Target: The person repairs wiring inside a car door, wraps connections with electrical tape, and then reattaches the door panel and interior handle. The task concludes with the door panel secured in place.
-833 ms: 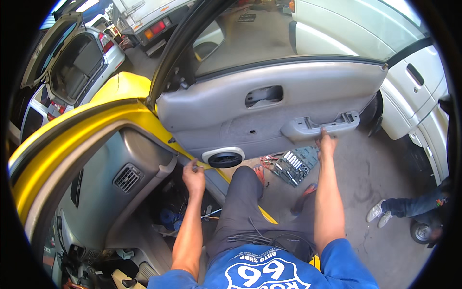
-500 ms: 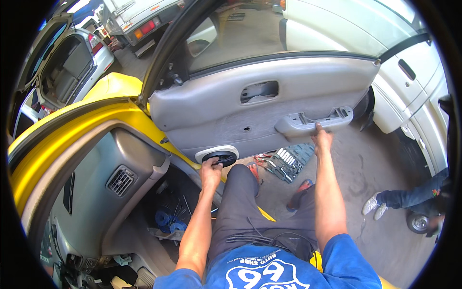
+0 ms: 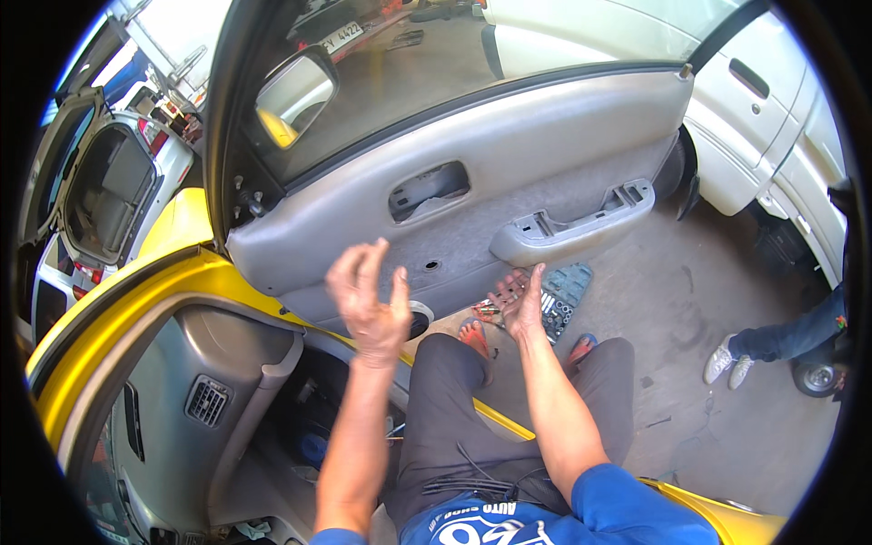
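Note:
My left hand (image 3: 368,309) is raised in front of the grey door panel (image 3: 545,136), fingers apart and empty, partly covering the round speaker (image 3: 418,318) low on the door. My right hand (image 3: 520,302) is open, palm turned up, just below the grey armrest (image 3: 568,222), with nothing visible in it. The panel has an empty handle recess (image 3: 427,191) and a small round hole (image 3: 432,265). A socket tool case (image 3: 568,295) lies open on the ground beyond my right hand.
The yellow door frame (image 3: 195,263) and dashboard (image 3: 191,436) are at my left. A white van (image 3: 767,127) stands beyond the door, with another person's legs (image 3: 767,331) and a small wheel (image 3: 816,379) at the right. A car with an open tailgate (image 3: 123,177) is behind.
My right hand has let go of the armrest and dropped leftward, palm up. My left hand has left the speaker and risen, fingers spread. The view has shifted, showing the side mirror.

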{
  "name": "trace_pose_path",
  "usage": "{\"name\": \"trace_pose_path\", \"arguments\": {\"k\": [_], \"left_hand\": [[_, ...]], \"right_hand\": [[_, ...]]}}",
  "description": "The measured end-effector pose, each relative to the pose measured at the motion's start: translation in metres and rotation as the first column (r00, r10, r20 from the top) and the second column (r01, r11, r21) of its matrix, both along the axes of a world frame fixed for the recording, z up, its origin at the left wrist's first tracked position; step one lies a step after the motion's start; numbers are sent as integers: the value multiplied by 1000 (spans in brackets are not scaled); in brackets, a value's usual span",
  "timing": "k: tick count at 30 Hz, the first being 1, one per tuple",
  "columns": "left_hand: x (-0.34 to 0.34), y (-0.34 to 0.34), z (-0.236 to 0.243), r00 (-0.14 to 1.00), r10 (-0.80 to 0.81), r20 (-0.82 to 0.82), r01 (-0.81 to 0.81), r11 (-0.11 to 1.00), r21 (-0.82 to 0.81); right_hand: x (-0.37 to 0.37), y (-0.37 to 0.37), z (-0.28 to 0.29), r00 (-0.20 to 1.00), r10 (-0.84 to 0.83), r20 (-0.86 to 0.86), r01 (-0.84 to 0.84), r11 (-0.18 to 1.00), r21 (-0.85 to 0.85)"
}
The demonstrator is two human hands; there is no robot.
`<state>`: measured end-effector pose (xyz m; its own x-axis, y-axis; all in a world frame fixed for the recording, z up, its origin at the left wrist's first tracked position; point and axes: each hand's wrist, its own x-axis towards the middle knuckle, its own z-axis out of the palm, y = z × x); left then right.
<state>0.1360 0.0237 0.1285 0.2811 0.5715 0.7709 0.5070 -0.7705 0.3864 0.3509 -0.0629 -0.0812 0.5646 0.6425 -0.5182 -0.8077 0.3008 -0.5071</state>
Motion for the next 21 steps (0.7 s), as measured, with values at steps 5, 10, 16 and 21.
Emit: {"name": "trace_pose_path", "arguments": {"k": [5, 10, 16, 21], "left_hand": [[-7, 48, 85, 789, 186, -585, -29, 963, 268], [18, 61, 83, 739, 176, -651, -28, 973, 231], [24, 67, 76, 780, 187, -598, 38, 939, 343], [21, 62, 77, 809, 172, -562, 36, 940, 340]], "right_hand": [[8, 29, -87, 923, -282, -263, 221, 946, -236], [8, 56, -137, 940, 77, -334, -70, 997, 35], [6, 52, -153, 951, 294, -92, -249, 909, 334], [1, 68, -149, 970, 191, -152, -138, 943, 304]]}}
